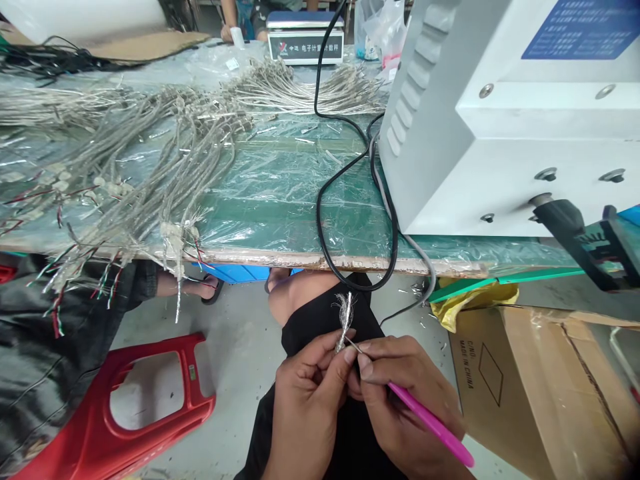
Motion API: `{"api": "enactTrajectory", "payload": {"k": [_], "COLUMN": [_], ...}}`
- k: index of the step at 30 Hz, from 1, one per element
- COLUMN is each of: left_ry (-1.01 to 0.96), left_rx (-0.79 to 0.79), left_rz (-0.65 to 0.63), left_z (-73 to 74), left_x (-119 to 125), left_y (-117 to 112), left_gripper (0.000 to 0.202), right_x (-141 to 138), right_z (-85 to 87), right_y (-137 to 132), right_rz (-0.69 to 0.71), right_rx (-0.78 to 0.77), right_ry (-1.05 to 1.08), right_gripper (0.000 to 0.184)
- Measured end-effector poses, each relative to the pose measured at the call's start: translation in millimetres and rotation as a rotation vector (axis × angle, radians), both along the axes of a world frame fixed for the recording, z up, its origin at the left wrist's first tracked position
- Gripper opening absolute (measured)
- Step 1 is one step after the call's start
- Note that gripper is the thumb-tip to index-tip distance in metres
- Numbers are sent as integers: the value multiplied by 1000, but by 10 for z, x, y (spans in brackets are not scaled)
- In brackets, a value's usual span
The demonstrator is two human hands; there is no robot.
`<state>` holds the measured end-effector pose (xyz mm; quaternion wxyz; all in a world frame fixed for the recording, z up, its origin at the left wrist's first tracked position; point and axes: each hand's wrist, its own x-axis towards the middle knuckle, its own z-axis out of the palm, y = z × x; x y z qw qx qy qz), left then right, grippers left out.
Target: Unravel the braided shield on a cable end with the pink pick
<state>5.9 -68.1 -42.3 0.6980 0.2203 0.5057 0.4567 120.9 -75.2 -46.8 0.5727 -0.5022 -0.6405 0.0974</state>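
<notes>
Bare left hand [305,407], right hand [405,413], black shorts [325,340]

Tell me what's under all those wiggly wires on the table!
Under the bundles of braided wires lies shiny see-through plastic sheeting, spread over a green tabletop. The wires cover the parts right beneath them, so those spots cannot be seen.

cut off: machine [500,120] by top and right edges; co-worker [240,20] by top edge; carton [530,400] by right and bottom edges; stool [120,407] by bottom edge | hidden: wire [345,321] lower part behind left hand [305,400]; pick [430,421] part under right hand [405,407] | too small: wire strands, uncountable
</notes>
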Motion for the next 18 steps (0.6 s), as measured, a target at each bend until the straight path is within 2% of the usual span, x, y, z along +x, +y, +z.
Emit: {"api": "enactTrajectory", "payload": {"k": [6, 18], "left_ry": [14, -16], "left_rx": [7, 11], "left_rz": [-11, 7], "left_z": [15, 10], "left_x": [1, 8], "left_y": [-2, 1], "left_gripper": [26, 23], "right_x": [7, 8], "right_z": [30, -32], "right_y": [26, 10], "right_rz": [23, 48], "right_rx": [16, 10], "right_ry": [-6, 33], "right_gripper": [21, 22]}}
